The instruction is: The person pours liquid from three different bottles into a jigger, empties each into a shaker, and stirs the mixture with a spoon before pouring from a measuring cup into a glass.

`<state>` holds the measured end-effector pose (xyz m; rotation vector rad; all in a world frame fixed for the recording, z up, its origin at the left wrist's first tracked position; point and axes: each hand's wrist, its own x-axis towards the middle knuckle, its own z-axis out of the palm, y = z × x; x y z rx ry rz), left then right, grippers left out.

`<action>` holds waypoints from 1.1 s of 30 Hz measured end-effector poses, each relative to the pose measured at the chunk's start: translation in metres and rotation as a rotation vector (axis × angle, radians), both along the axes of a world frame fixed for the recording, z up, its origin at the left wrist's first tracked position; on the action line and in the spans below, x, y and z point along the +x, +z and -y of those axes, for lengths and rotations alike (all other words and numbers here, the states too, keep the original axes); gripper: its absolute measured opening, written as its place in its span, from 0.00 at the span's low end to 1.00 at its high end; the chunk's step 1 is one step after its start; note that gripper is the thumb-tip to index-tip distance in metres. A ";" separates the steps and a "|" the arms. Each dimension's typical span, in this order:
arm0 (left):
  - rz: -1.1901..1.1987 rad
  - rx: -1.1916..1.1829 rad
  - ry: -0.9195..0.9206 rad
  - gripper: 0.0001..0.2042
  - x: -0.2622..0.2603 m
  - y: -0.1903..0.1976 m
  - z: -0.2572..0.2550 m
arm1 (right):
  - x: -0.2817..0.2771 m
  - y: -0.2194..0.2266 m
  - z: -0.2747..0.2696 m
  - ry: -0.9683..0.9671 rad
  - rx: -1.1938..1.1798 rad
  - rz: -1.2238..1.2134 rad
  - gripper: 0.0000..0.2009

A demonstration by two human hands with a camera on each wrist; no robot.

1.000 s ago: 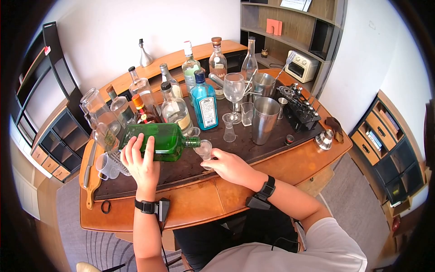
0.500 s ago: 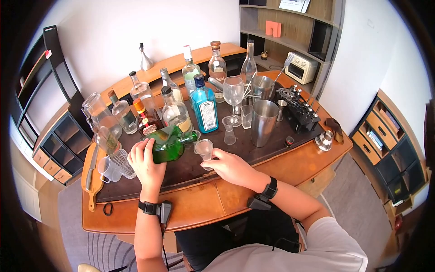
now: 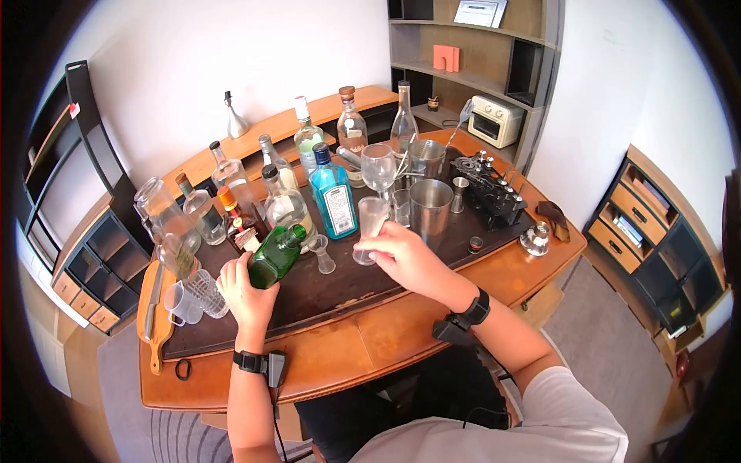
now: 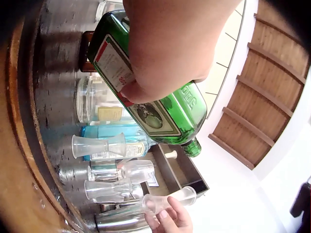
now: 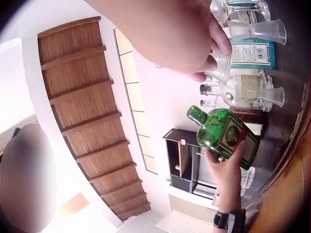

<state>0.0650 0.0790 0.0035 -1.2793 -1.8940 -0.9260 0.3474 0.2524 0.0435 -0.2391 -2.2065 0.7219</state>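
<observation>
My left hand [image 3: 248, 297] grips a green glass bottle [image 3: 272, 261] round its body. The bottle leans, its uncapped neck pointing up and to the right; its label [image 4: 154, 118] shows in the left wrist view. My right hand [image 3: 409, 258] pinches a clear hourglass-shaped jigger [image 3: 373, 214] near its lower end and holds it upright over the dark mat. A gap separates the jigger from the bottle's mouth. Another clear jigger [image 3: 323, 256] stands on the mat between the hands. Behind it is a blue bottle [image 3: 333, 202] with a white label.
Several liquor bottles [image 3: 285, 204] line the back left. A stemmed glass [image 3: 378, 166], metal shaker tin [image 3: 431, 208] and black rack [image 3: 494, 193] stand at the right, with a metal strainer top [image 3: 535, 239] near the edge. A knife lies on a wooden board [image 3: 157, 332], beside clear mugs [image 3: 182, 302].
The green bottle has swung from nearly level to neck-up and moved away from the jigger. My right hand has carried the jigger rightward and up.
</observation>
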 end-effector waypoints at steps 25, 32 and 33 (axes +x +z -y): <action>0.015 -0.030 0.019 0.33 0.002 0.001 -0.001 | 0.057 0.035 -0.064 0.766 -1.648 -1.023 0.15; 0.013 -0.025 0.006 0.34 0.001 0.001 0.000 | 0.062 0.046 -0.057 0.580 -1.581 -0.820 0.17; 0.017 -0.029 0.005 0.34 0.002 0.001 0.001 | 0.063 0.048 -0.057 0.572 -1.575 -0.778 0.17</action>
